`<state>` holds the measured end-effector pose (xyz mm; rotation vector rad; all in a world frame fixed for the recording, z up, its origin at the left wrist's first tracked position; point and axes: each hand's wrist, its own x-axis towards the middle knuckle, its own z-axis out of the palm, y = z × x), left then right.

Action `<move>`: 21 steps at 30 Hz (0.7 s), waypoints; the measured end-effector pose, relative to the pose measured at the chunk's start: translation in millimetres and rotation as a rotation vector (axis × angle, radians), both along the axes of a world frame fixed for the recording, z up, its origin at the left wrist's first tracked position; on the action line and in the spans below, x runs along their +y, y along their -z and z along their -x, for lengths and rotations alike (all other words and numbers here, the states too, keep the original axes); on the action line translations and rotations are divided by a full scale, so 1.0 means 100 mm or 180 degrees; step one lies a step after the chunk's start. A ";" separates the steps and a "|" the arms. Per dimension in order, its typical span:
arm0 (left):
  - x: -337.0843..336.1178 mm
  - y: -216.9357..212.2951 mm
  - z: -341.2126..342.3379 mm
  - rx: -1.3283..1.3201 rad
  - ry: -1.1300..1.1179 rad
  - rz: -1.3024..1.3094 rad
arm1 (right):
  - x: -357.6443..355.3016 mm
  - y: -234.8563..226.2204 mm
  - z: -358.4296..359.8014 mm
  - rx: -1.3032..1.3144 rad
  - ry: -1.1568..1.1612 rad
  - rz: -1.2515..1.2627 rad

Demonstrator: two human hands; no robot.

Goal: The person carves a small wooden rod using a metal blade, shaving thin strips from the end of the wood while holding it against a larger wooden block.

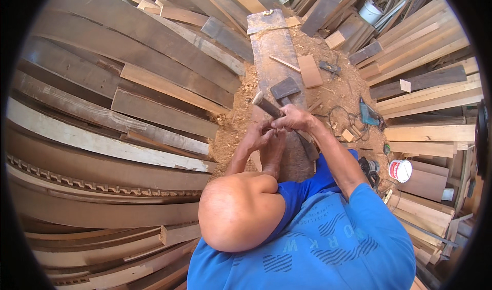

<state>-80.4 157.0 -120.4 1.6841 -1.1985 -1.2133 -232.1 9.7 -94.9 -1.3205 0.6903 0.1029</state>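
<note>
My right hand point(294, 117) is closed round a thick, dark, round wooden tool handle point(268, 106) with a pale, worn end pointing away from me. What the handle leads to is hidden by my hands. Just past my knuckles is a dark block-shaped mallet head point(285, 88), its short visible shaft running toward my right hand. My left hand point(260, 134) is close below, fingers bent and drawn together beside my bare foot point(273, 149). Whatever they pinch cannot be made out. Under all this lies a long, worn wooden bench point(274, 52).
A flat reddish board point(309, 70) and a thin stick point(284, 63) lie past the mallet. Shavings cover the floor, with a teal power tool point(370, 113), cords and a white bucket point(400, 170) at right. Stacked planks point(159, 151) crowd the left; more timber point(430, 132) lines the right.
</note>
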 end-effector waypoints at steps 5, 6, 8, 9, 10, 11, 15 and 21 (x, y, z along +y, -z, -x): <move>0.09 -0.15 0.04 -0.1334 0.0508 0.0062 | 0.17 -0.07 -0.02 -0.0218 -0.0835 0.0275; 0.10 -0.12 0.02 -0.1409 0.0504 0.0256 | 0.16 -0.13 -0.01 -0.0068 -0.0971 0.0337; 0.10 -0.07 0.03 -0.1489 0.0516 0.0593 | 0.12 -0.25 0.02 -0.0202 -0.0801 0.0850; 0.10 -0.05 0.00 -0.1504 0.0514 0.0674 | 0.11 -0.32 0.04 -0.0333 -0.0631 0.1355; 0.10 -0.03 0.00 -0.1500 0.0535 0.0685 | 0.13 -0.38 0.07 -0.0084 -0.0159 0.2209; 0.12 -0.02 -0.01 -0.1463 0.0552 0.0668 | 0.09 -0.46 0.08 -0.0081 -0.0161 0.2206; 0.10 -0.06 -0.15 -0.1206 0.0904 0.0210 | -0.05 -0.89 0.10 -0.0700 0.0823 0.1889; -0.31 -1.45 -0.23 0.0750 0.0234 0.1946 | 0.33 -1.29 -0.09 -0.1421 0.0812 0.2276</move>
